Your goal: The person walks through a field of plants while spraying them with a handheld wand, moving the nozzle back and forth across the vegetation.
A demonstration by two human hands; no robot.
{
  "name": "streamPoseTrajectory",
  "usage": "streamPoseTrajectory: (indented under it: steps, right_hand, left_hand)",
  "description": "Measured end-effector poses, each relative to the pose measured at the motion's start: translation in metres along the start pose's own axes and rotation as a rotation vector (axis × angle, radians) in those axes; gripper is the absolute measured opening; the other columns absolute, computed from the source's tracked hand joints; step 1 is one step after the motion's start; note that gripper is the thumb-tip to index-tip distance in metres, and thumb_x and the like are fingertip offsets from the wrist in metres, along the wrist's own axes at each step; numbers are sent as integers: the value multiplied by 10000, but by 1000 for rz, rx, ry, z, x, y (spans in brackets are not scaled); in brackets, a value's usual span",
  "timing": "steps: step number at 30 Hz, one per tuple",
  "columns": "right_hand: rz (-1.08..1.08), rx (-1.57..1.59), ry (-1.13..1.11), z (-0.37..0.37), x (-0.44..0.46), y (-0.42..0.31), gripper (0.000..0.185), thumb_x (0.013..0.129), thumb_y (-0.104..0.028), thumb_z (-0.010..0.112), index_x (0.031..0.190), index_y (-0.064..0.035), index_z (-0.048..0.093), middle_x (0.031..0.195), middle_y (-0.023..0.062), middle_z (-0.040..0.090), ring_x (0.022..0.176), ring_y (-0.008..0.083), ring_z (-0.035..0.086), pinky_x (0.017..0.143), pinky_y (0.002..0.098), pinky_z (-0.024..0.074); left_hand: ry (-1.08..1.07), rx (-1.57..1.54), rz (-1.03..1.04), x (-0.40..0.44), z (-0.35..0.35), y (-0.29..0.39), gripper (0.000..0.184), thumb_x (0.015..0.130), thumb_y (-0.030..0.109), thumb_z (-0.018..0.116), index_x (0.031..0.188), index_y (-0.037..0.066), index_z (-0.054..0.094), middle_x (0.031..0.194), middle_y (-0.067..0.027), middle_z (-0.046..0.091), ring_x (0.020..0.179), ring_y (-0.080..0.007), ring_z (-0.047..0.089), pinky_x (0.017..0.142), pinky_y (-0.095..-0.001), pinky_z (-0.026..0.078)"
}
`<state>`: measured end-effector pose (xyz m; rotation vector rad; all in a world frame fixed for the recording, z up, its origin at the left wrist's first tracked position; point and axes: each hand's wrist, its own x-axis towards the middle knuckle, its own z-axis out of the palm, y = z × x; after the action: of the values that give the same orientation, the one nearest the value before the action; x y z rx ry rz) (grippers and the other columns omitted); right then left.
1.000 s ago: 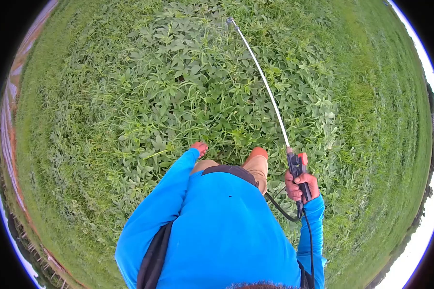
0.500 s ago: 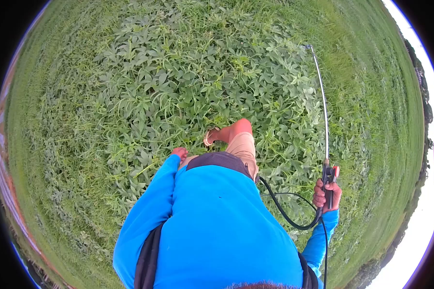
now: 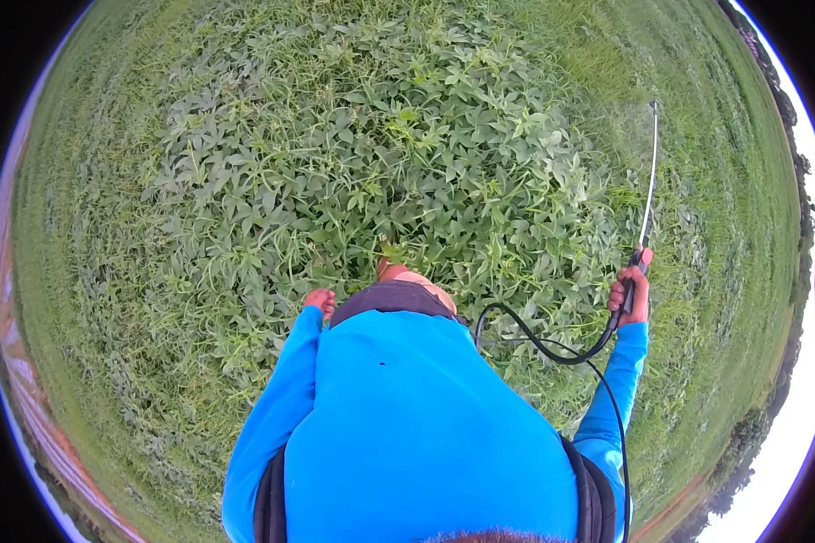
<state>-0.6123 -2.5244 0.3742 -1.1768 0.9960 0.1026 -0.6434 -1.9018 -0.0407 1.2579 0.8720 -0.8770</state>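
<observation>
My right hand (image 3: pixel 638 300), out to the right, is wrapped around the black handle of a spray lance (image 3: pixel 651 172). The thin metal tube points forward and away, its tip over the grass, with a faint mist near it. From the handle's lower end a black hose (image 3: pixel 561 358) loops back toward my waist. Beside my left hip hangs my left hand (image 3: pixel 320 300), its fingers curled in, with nothing visible in them. It is nearest to the leafy plants (image 3: pixel 371 172) in front of me.
Dense low plants mixed with tall grass (image 3: pixel 607 54) surround me. A cable (image 3: pixel 622 425) runs down past my right forearm. Dark straps (image 3: pixel 598 493) cross my shoulders. Trees line the right horizon, and reddish bare ground (image 3: pixel 54 443) shows at the far left.
My right hand has moved forward and slightly right, swinging the lance tip rightward from the leafy plants over the grass. My left hand has shifted slightly left. The leg seen earlier is now mostly hidden.
</observation>
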Motion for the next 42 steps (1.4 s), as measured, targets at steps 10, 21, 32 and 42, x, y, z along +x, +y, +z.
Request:
streamPoseTrajectory:
  steps: [10, 21, 32, 42]
  right_hand:
    - [-32, 126, -198, 128, 144, 21, 241, 764, -335, 548, 773, -114, 451, 548, -12, 385, 408, 86, 359, 364, 233, 298]
    - [558, -20, -928, 360, 168, 53, 157, 714, -255, 540, 725, -140, 433, 546, -36, 383, 408, 62, 343, 362, 214, 300]
    - [961, -222, -1503, 552, 103, 108, 188, 683, -238, 549, 644, -122, 406, 538, -41, 372, 386, 50, 334, 339, 205, 291]
    - [937, -140, -1685, 642, 112, 91, 141, 698, -213, 529, 703, -135, 412, 521, -53, 355, 378, 57, 331, 335, 218, 292]
  left_hand:
    - [214, 150, -63, -27, -1, 123, 159, 830, 232, 454, 841, 102, 545, 641, -3, 526, 466, -115, 476, 393, -278, 389]
    - [190, 85, 3, -49, 21, 105, 207, 855, 263, 456, 851, 73, 540, 656, -16, 508, 447, -104, 432, 377, -261, 339]
    - [310, -34, -126, -66, -17, 61, 235, 858, 271, 430, 846, 65, 544, 641, -25, 516, 426, -121, 438, 367, -259, 344]
    - [360, -40, -201, -56, -30, 119, 240, 856, 284, 429, 845, 87, 566, 664, -23, 537, 464, -121, 477, 410, -265, 402]
